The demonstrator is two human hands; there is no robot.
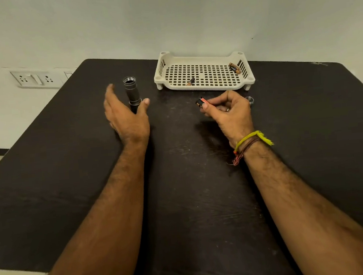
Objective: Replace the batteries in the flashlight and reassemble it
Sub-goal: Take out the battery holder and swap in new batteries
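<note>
Left hand (pixel 125 114), grip spread wide, closes on the upright black metal flashlight body (pixel 132 93) at 11 o'clock on the dark desk (pixel 68 170). Right hand (pixel 228 108) pinches 1 small black-and-orange battery (pixel 201 101). Loading step, I'd say: next, steady the tube and drop it in, polarity right.

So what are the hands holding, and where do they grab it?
The right hand pinches a small black-and-orange battery by its near end. The left hand is open beside the standing black metal flashlight, holding nothing.

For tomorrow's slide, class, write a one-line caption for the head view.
Right hand pinches a battery; left hand opens beside the upright flashlight.
</note>
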